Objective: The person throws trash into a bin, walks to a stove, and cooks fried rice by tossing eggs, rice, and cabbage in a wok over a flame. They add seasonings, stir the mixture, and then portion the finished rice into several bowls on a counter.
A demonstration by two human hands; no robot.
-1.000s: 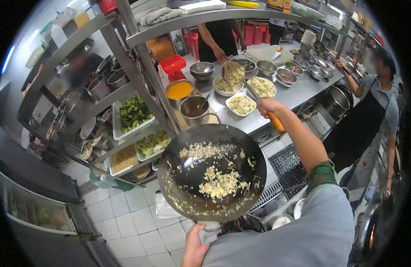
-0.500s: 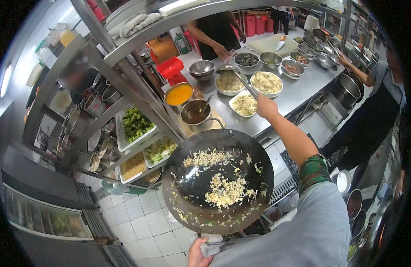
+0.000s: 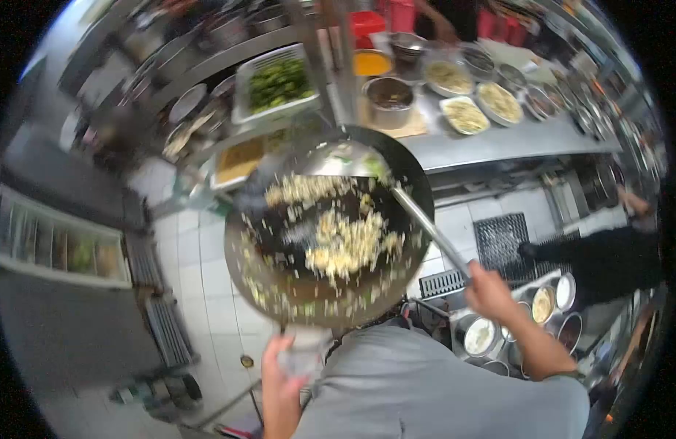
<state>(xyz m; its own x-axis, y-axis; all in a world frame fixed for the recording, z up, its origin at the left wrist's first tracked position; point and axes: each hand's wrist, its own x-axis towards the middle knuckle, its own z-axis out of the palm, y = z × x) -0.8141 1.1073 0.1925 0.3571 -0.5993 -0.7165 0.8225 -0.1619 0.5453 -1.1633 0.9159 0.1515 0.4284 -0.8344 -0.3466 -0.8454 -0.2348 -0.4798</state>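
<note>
My left hand point(image 3: 282, 369) is closed on the wok's near handle through a folded grey cloth point(image 3: 306, 350). The dark wok point(image 3: 279, 293) is held in the air over the floor, with loose fried rice point(image 3: 345, 245) inside and grains scattered up its sides. My right hand point(image 3: 489, 294) grips the long metal handle of a ladle point(image 3: 429, 223). The ladle's wide bowl is at the far side of the wok, blurred by motion, with bits of green and white by it. The cloth hides part of the wok's handle.
Beyond the wok, a steel counter point(image 3: 521, 148) carries a pot of dark sauce point(image 3: 391, 102), an orange liquid container point(image 3: 372, 62) and dishes of rice point(image 3: 466, 115). A tray of green vegetables point(image 3: 279, 82) sits on the left shelf. A co-worker point(image 3: 594, 256) stands at right.
The ladle has come from above the counter's dishes back to the wok, with my right hand drawn nearer to me. My view has turned, and the wok now appears further left and higher.
</note>
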